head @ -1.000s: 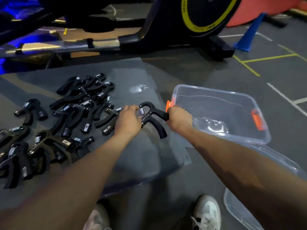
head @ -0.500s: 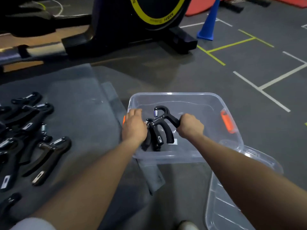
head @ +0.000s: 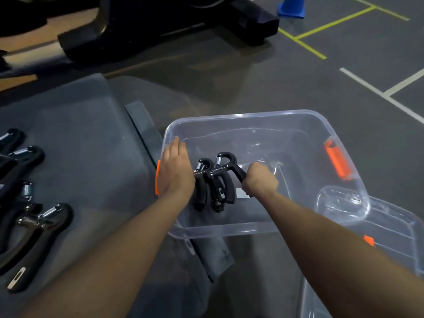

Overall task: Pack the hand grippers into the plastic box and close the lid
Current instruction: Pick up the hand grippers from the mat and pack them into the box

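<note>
Right hand [head: 259, 180] has its grip clenched round one handle of a black hand gripper [head: 223, 177], low inside the clear plastic box [head: 252, 228] at centre frame. Just left of it a second gripper [head: 202, 184] stands beside the left hand [head: 175, 173], fingers straight and together; whether that hand grasps it, I cannot tell. Orange latches [head: 337, 162] sit on the box's ends. At lower right, the transparent lid [head: 390, 249] lies under the box's corner on the floor. More grippers [head: 34, 230] wait on the grey mat [head: 87, 145] at left.
</note>
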A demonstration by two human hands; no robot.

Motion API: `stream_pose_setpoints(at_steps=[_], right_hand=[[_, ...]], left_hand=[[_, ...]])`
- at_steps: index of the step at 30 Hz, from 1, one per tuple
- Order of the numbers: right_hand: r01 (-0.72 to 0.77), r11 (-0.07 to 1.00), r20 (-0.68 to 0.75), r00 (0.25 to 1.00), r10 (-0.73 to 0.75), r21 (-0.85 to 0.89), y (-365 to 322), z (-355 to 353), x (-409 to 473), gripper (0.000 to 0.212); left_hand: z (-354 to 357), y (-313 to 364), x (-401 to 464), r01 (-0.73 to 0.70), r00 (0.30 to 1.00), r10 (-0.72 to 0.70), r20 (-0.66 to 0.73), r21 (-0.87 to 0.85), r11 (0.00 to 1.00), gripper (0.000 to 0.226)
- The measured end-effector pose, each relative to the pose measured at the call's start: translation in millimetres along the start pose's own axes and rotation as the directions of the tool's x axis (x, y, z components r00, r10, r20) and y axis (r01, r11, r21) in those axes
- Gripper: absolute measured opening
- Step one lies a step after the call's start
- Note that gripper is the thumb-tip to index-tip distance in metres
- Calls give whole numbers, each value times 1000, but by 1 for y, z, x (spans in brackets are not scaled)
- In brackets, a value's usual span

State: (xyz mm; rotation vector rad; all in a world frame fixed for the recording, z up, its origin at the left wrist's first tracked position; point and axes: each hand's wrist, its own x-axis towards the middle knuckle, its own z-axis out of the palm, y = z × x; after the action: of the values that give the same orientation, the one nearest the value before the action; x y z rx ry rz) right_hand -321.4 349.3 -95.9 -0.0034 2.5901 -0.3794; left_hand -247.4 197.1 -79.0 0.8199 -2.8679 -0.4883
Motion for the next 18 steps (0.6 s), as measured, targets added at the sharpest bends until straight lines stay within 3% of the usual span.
stream_pose_setpoints(at_steps=[7,12,18], right_hand=[[33,999,40,999,-34,15,-27,25,-1,31],[29,999,37,999,-30,13,-38,32,-2,26],[119,991,103,987,-125,67,-41,37,-1,16]], left_hand=[[-12,-13,2,-42,998,45,38,-68,997,73],[-10,-18,4,-66,997,69,36,-83,994,71],[-10,-27,5,-94,994,99,47,-112,989,81]])
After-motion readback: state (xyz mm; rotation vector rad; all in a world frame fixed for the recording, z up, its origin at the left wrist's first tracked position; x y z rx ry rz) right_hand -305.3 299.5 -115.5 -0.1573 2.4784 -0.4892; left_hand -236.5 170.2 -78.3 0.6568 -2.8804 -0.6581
